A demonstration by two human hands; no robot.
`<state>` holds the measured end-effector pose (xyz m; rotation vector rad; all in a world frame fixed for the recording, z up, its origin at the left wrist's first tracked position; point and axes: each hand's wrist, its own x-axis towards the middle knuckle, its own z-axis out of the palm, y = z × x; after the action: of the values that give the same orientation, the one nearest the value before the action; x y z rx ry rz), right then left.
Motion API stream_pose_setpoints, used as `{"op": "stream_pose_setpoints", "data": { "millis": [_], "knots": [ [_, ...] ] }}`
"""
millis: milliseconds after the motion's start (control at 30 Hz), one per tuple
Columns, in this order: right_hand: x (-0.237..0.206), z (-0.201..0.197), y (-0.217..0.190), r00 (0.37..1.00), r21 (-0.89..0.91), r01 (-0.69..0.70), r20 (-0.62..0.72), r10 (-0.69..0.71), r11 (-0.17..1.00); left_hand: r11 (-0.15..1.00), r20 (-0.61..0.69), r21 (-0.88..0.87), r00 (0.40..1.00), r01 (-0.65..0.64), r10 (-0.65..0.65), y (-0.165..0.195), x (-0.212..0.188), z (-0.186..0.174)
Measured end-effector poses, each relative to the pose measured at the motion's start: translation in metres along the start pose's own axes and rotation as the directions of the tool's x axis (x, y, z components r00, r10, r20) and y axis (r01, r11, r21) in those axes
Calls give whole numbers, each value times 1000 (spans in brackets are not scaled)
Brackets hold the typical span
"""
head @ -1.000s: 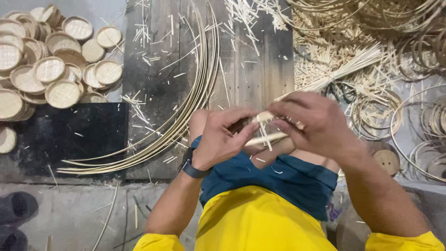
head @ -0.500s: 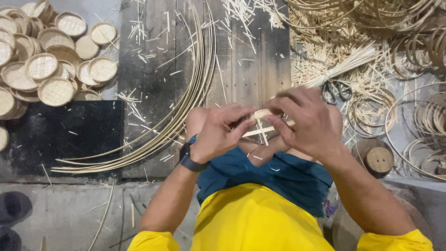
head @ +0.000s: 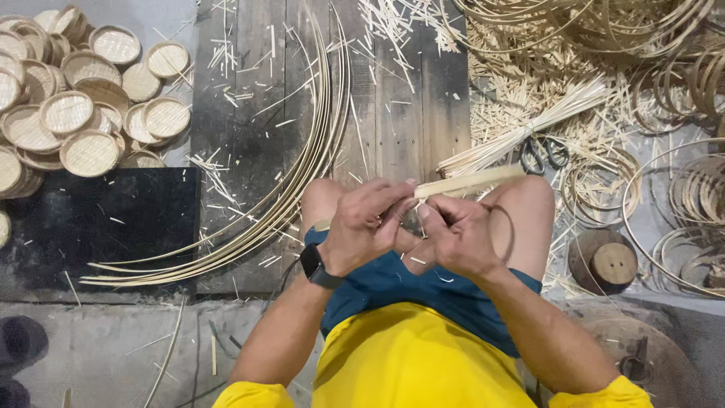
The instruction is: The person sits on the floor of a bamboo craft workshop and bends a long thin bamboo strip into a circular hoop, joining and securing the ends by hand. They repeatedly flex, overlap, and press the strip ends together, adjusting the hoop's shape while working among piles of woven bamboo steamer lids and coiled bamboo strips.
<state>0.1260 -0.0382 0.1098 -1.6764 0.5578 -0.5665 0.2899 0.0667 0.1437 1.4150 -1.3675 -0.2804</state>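
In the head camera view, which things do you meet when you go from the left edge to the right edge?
Pile of round woven trays → black mat → long curved bamboo strips → left hand → right hand, both on a flat bamboo strip → scissors → round wooden block → coiled hoops.

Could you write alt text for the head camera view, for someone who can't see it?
Seen from above, a seated person's left hand and right hand pinch a pale flat bamboo strip over their knees. Long curved bamboo strips lie on the dark wooden planks; small round woven trays are piled at left.
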Motion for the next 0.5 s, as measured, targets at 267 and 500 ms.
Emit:
{"op": "stream_pose_setpoints", "data": {
  "millis": [267,500],
  "knots": [
    [-5,12,-1,999,85,25,-41,-22,996,990,-32,-110,995,92,-96,-6,0,-3],
    [48,3,-28,923,-278,363,-23,-384,889,615,-13,-669,820,418,-572,-10,6,-5]
  ]
}}
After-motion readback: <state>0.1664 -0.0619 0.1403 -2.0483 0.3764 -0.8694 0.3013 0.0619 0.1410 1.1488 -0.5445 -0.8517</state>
